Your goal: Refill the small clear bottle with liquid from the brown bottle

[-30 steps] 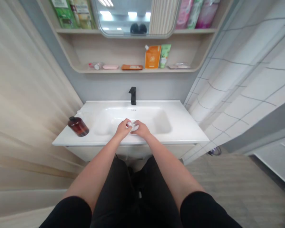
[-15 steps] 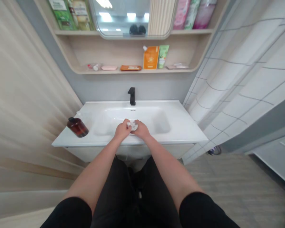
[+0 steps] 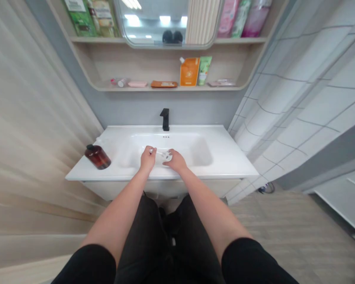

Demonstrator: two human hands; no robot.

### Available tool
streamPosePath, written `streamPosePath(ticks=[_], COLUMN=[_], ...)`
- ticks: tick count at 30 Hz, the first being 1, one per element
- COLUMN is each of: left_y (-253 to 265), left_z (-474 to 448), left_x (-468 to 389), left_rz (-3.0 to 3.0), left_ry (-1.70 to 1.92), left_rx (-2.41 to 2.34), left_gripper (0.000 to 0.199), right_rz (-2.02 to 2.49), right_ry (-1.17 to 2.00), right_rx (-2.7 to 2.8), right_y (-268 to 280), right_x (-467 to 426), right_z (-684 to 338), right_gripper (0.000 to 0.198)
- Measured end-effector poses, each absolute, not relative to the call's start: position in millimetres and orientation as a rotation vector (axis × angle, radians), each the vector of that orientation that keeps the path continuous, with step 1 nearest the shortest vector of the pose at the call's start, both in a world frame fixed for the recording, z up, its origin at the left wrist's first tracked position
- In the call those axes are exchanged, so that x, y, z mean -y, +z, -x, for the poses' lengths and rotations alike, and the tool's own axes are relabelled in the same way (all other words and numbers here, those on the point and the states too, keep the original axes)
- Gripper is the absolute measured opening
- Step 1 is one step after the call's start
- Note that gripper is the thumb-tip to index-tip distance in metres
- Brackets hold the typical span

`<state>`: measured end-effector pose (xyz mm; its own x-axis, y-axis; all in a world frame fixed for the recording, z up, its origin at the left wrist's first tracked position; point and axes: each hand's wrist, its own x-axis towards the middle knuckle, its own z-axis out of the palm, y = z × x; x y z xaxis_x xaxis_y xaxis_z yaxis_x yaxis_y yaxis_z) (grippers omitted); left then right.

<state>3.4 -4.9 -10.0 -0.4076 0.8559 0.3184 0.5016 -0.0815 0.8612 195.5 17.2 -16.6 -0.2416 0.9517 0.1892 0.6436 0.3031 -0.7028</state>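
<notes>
Over the front part of the white sink (image 3: 195, 156), my left hand (image 3: 148, 158) and my right hand (image 3: 175, 161) hold a small white object (image 3: 167, 156) between them. My right fingers are closed on its wider end, where small dark spots show. A thin white part stretches from there toward my left hand, which is closed in a pinch at the other end; a white tip shows at those fingers. What kind of object it is, I cannot tell. Behind the hands, the black faucet (image 3: 165, 119) rises at the back of the sink.
A brown bottle with a black cap (image 3: 98, 157) is at the counter's left end. Above is a shelf (image 3: 165, 89) with an orange pouch (image 3: 189, 72), a green tube (image 3: 205, 71) and small packs. A mirror (image 3: 156, 23) hangs over it. A white-tiled wall (image 3: 301, 98) is on the right.
My left hand has moved left, away from my right hand. The white object, bunched between the fingers before, now spans the gap. My right hand has hardly moved.
</notes>
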Motion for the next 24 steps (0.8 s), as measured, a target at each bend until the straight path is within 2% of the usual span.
streamPosePath(ticks=[3,9,17,22,24], left_y=[-12,-13,4,21,26], left_z=[-4,-3,-7,3,25], left_x=[2,3,15,100,155], left_rz=[-1.519,-1.472,-1.208,-1.206,-1.217], left_ry=[1.481,1.494,1.674,1.625,1.642], left_rx=[-1.731,-1.765,-1.756,-1.426,-1.429], left_gripper=[0.016,0.021,0.022,0.034,0.031], right_rz=[1.472,1.431,1.658,1.6,1.555], right_ry=[0.63,0.596,0.681,0.789,0.81], right_rx=[1.929,1.943,1.594,1.56,1.562], right_y=[-17,-22,-25,-24,-26], right_x=[-17,-19,-30,-31,-31], right_z=[-196,-197,-198,-201,-202], right_gripper=[0.068,0.072,0.067,0.064,0.066])
